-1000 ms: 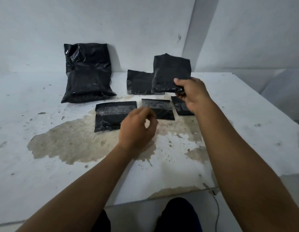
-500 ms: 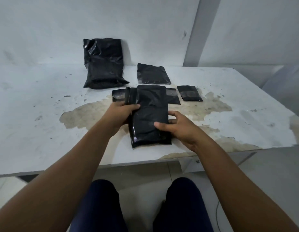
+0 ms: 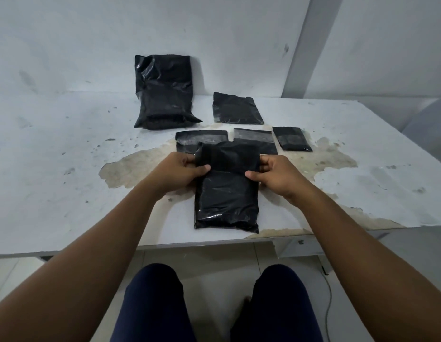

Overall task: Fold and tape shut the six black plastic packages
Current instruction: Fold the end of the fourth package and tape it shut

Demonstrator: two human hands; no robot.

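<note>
- Far left, toward the back edge of the worn white table, a large, bulging black plastic bag leans against the wall, its top crumpled; whether it is taped cannot be told.
- In front of it, a flat black plastic package with a pale strip across its top lies partly under the one being worked.
- The person's left hand pinches the left edge of the plump black plastic package lying at the table's front edge, thumb on top, fingers curled beneath its upper flap.
- That flap appears to be coming over toward the person: a fold in progress, by the look of it, with no tape on it yet and no tape roll in sight.
- The right hand mirrors the grip on the package's right edge.
- Behind, a second strip-topped flat black package and, near the back edge, a plain flat black pouch.
- Furthest right, a small black packet with a pale band; the three banded ones look finished.
</note>
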